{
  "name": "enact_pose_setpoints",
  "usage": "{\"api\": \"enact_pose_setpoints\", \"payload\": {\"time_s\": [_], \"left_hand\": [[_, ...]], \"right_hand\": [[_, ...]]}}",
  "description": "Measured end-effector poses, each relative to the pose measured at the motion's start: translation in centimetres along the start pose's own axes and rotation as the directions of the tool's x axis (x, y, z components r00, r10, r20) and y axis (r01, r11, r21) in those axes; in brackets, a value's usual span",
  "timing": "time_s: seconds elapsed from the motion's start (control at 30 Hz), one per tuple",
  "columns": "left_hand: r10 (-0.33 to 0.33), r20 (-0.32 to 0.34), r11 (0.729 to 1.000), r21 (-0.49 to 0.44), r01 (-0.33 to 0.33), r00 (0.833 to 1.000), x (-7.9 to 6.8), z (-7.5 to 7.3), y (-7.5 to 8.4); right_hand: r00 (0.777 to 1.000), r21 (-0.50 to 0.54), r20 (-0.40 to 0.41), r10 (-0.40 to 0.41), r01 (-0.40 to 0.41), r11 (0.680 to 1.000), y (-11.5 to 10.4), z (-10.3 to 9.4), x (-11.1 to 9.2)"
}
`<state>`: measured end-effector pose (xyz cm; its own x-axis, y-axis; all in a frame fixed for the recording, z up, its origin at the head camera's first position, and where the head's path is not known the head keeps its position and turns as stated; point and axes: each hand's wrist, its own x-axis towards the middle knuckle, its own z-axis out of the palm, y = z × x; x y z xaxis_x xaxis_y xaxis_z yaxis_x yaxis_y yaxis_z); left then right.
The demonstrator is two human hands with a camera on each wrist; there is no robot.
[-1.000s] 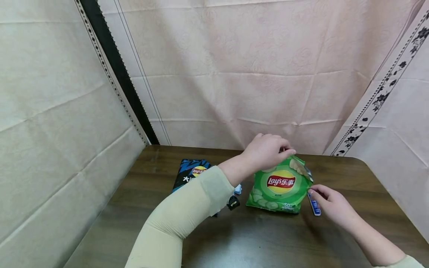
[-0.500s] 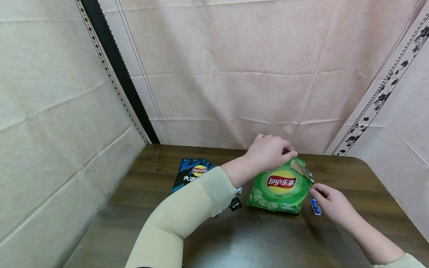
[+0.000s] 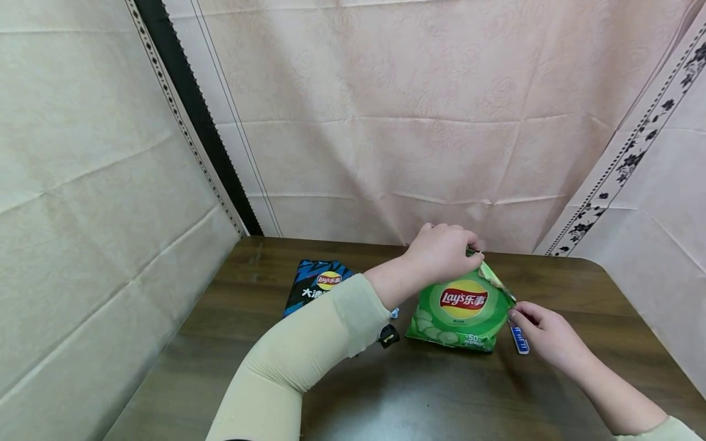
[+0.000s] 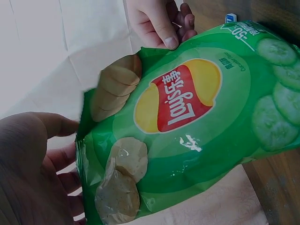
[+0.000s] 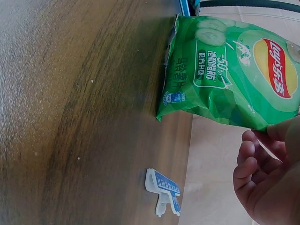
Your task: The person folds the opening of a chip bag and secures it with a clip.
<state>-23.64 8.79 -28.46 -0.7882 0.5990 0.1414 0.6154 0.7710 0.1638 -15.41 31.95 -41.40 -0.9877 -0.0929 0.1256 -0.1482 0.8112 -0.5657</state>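
A green Lay's potato chip bag [image 3: 458, 321] stands upright on the table, its printed front toward me. My left hand [image 3: 444, 252] grips its top edge, thumb in front and fingers behind. In the left wrist view, the left fingers [image 4: 65, 157] lie at the bag's upper edge. Between thumb and fingertips my right hand [image 3: 546, 335] pinches the bag's right side edge, below the top corner. That corner slants down and creases toward the right hand. Beside the right hand, a blue and white bag clip [image 5: 162, 187] lies on the table.
A black and blue Lay's bag [image 3: 309, 285] lies to the left, partly hidden by the left sleeve [image 3: 309, 343]. A small black piece [image 3: 388, 336] and a light blue bit [image 3: 394, 313] show beside that sleeve. Pale cloth [image 3: 441, 153] hangs behind the wooden table [image 3: 209, 367].
The green bag's top right corner has folded in, so the chips printed there are mostly out of sight in the head view. My left hand shifted slightly; the right hand stayed nearly still.
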Motion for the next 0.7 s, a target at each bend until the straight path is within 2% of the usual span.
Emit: {"api": "enact_pose_setpoints", "payload": {"time_s": [0.17,0.7], "left_hand": [[-0.034,0.012,0.999,0.014,0.034,0.999,-0.03,0.07,0.3],[-0.062,0.021,0.997,0.054,0.061,0.998,-0.21,0.08,0.3]], "right_hand": [[1.0,-0.012,-0.005,-0.006,0.006,1.0,0.0,0.0,-0.02],[1.0,0.011,0.021,0.023,-0.023,1.0,-0.1,-0.1,0.04]]}}
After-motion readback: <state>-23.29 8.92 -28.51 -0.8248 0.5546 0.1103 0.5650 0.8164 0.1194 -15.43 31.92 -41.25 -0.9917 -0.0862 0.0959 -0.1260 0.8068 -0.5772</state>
